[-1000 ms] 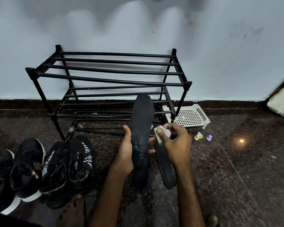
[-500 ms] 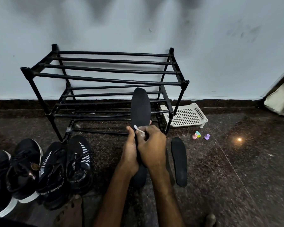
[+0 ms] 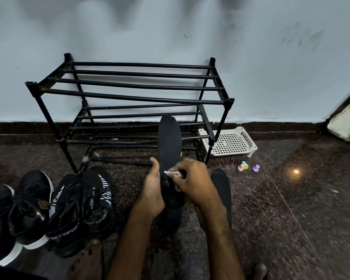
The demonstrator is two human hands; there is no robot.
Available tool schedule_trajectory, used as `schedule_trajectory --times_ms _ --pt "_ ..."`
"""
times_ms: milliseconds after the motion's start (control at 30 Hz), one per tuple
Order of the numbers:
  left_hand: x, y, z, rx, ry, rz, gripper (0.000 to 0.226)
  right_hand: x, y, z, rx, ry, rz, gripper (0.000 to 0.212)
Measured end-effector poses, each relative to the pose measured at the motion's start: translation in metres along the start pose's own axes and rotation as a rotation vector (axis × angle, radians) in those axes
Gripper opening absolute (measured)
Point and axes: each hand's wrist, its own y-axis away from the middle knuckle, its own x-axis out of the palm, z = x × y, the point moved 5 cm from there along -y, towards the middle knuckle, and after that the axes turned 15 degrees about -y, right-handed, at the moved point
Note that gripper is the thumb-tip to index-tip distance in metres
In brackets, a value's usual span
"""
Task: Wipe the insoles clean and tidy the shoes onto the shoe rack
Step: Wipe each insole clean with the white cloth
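Left hand grip clamped on upright black foam insole before black metal shoe rack | right hand grip pinches white wipe | black sneakers front-left of rack

Matt black insole; soft white cloth; black tubular metal shoe rack; knitted fabric shoes; perforated white plastic tray; glossy speckled stone floor.

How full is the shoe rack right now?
Empty of shoes: the shoe rack has none on its bars, and the black shoes sit on the floor to its left.
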Motion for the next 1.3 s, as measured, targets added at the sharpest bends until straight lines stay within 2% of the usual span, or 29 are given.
schedule_trajectory --times_ms 100,167,233,300,367,400,467,533,600,667,767,867,933,1033,1100,1200,1300 --pt "0.014 0.003 0.004 -0.038 -0.005 0.063 0.074 -0.019 0.000 0.000 -0.003 0.077 -0.334 0.009" --pt "0.021 0.005 0.009 -0.085 -0.042 0.096 0.072 -0.018 -0.001 0.009 -0.017 0.109 -0.442 0.009" --pt "0.017 0.005 0.009 -0.085 -0.060 0.071 0.070 -0.007 -0.004 0.013 -0.063 0.050 -0.325 0.008" --pt "0.009 0.004 0.004 -0.053 -0.063 0.042 0.069 0.002 -0.004 0.012 -0.081 -0.049 -0.067 0.011" --pt "0.005 0.004 0.002 -0.048 -0.064 0.043 0.074 -0.002 -0.004 0.004 -0.023 -0.060 0.124 0.014" --pt "0.004 0.003 0.003 -0.054 -0.061 0.055 0.074 -0.007 -0.004 0.000 0.021 -0.030 0.147 0.014" --pt "0.008 0.002 0.006 -0.082 -0.082 0.097 0.072 -0.022 -0.004 -0.006 0.078 0.074 0.020 0.013" --pt "0.010 0.002 0.011 -0.104 -0.091 0.131 0.071 -0.033 -0.006 -0.005 0.088 0.182 -0.210 0.014" --pt "0.011 0.003 0.012 -0.115 -0.074 0.134 0.071 -0.033 -0.007 -0.001 0.072 0.192 -0.333 0.015" --pt "0.011 0.005 0.010 -0.114 -0.034 0.129 0.071 -0.022 -0.008 0.002 0.000 0.128 -0.271 0.013" --pt "0.008 0.006 0.002 -0.097 -0.023 0.104 0.075 -0.007 -0.006 0.004 -0.117 -0.054 -0.038 0.013" --pt "0.004 0.004 -0.004 -0.055 -0.047 0.075 0.081 -0.004 -0.002 -0.002 -0.025 -0.058 0.197 0.015" --pt "0.006 0.004 -0.003 -0.054 -0.052 0.089 0.081 -0.012 -0.001 -0.009 0.037 0.036 0.134 0.013" --pt "0.014 0.005 0.004 -0.091 -0.082 0.112 0.078 -0.030 -0.005 -0.007 0.071 0.186 -0.213 0.010" --pt "0.019 0.008 0.004 -0.121 -0.096 0.120 0.079 -0.024 -0.006 -0.001 0.049 0.132 -0.307 0.014" --pt "0.019 0.010 0.003 -0.138 -0.085 0.125 0.082 -0.003 -0.005 0.010 -0.058 0.029 -0.211 0.015" --pt "0.010 0.011 0.001 -0.117 -0.098 0.085 0.080 0.004 -0.002 0.006 -0.030 -0.037 0.066 0.014"
